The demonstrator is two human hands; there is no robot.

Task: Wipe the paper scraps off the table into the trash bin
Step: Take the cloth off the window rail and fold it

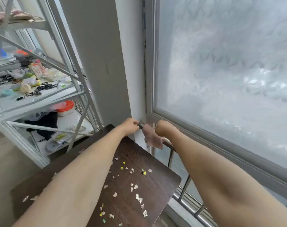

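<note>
A dark wooden table [157, 177] lies below me, strewn with several small paper scraps [136, 187], white, yellow and green. Past its far edge a pinkish cloth [153, 139] hangs over a metal rail [168, 144] by the window. My left hand [131, 126] is closed on the rail's end, right beside the cloth's top. My right hand [164, 129] is curled over the cloth and the rail. No trash bin is in view.
A large frosted window [221, 79] fills the right, with railing bars [185, 189] below it. A white wall pillar [106, 63] stands behind the table. A metal shelf rack [41, 99] with assorted small items stands at left.
</note>
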